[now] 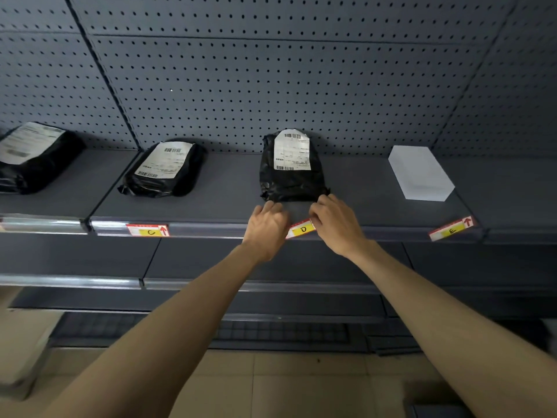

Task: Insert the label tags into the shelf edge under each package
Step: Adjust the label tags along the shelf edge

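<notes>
A red, white and yellow tag marked D (301, 229) sits tilted at the shelf edge rail (208, 230), under the middle black package (291, 167). My left hand (265, 227) pinches its left end and my right hand (337, 226) its right end. Tag C (148, 230) lies flat in the rail under another black package (164, 170). Tag E (452, 231) rests slanted on the edge below a white box (420, 173).
A third black package (33, 155) lies at the far left. Grey pegboard (271, 79) backs the shelf. A lower shelf rail (72, 281) runs beneath, and tiled floor (271, 384) shows below.
</notes>
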`<move>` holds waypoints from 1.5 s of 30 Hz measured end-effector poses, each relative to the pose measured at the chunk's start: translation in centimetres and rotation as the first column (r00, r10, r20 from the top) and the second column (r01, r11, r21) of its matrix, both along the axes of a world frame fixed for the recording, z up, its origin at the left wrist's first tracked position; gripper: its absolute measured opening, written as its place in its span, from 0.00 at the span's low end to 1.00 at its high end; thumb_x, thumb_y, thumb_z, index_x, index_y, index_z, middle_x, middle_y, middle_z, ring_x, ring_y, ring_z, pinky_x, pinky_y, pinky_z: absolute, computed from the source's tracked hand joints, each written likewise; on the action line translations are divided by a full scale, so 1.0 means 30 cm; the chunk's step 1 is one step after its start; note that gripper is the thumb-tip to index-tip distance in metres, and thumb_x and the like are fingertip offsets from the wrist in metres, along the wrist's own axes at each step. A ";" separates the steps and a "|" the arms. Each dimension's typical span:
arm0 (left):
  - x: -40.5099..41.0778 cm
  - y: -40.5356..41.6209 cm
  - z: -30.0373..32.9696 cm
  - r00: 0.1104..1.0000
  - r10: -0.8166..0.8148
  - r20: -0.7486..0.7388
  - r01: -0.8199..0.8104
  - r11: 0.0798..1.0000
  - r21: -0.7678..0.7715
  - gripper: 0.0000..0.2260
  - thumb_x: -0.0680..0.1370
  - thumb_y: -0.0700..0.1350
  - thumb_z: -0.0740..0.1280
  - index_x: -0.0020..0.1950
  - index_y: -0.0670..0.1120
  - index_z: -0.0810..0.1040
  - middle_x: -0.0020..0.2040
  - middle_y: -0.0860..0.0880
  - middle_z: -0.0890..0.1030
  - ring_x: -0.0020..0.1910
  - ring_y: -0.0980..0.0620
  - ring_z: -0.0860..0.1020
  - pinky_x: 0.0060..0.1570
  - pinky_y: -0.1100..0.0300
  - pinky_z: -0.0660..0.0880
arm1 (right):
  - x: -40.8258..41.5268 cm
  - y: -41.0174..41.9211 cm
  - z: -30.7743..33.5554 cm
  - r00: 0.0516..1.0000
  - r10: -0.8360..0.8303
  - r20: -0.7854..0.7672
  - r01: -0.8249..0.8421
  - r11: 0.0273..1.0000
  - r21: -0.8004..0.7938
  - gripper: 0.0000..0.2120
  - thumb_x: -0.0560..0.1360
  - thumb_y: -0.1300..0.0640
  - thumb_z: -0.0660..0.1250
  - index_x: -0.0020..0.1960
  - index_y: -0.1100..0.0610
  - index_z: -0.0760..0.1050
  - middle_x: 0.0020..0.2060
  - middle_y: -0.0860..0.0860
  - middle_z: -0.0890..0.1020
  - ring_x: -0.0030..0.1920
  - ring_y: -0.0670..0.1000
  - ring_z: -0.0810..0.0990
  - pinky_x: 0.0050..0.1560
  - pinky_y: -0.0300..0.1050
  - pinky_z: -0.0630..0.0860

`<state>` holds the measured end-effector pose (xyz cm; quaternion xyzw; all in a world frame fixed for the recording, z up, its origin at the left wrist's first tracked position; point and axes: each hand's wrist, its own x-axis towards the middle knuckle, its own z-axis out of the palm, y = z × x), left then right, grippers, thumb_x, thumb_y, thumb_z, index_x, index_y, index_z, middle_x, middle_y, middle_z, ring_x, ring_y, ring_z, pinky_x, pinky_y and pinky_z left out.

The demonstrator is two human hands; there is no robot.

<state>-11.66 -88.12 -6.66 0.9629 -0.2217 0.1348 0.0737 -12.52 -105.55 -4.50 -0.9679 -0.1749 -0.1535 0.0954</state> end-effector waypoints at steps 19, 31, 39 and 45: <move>0.013 0.022 0.092 0.992 -0.081 -0.101 0.071 0.992 -0.104 0.09 0.77 0.48 0.62 0.49 0.45 0.79 0.48 0.46 0.80 0.51 0.45 0.78 0.49 0.49 0.77 | -0.052 -0.052 0.007 0.997 -0.080 -0.019 0.080 0.997 0.001 0.10 0.76 0.54 0.65 0.51 0.60 0.77 0.47 0.54 0.80 0.47 0.54 0.78 0.47 0.49 0.77; 0.013 -0.336 0.218 0.995 -0.079 -0.063 0.065 0.978 -0.197 0.11 0.76 0.52 0.63 0.45 0.45 0.79 0.46 0.47 0.80 0.51 0.45 0.76 0.49 0.51 0.76 | -0.106 -0.440 0.118 0.972 -0.235 0.016 0.233 0.971 0.055 0.12 0.77 0.52 0.64 0.51 0.60 0.78 0.47 0.55 0.80 0.46 0.55 0.78 0.41 0.46 0.73; -0.053 -0.738 0.170 0.995 -0.053 -0.079 0.037 0.981 -0.191 0.10 0.75 0.50 0.64 0.45 0.45 0.79 0.48 0.44 0.82 0.53 0.43 0.77 0.50 0.53 0.75 | -0.141 -0.842 0.105 0.976 -0.218 0.004 0.218 0.976 -0.002 0.10 0.76 0.54 0.65 0.50 0.60 0.79 0.47 0.55 0.80 0.46 0.55 0.77 0.41 0.49 0.76; -0.086 -0.976 0.129 0.996 -0.076 -0.050 0.071 0.992 -0.109 0.08 0.76 0.45 0.63 0.46 0.43 0.79 0.48 0.43 0.81 0.51 0.43 0.77 0.49 0.52 0.74 | -0.140 -1.028 0.077 0.987 -0.161 0.004 0.161 0.986 -0.038 0.08 0.76 0.55 0.66 0.52 0.59 0.78 0.49 0.54 0.79 0.47 0.52 0.77 0.41 0.42 0.71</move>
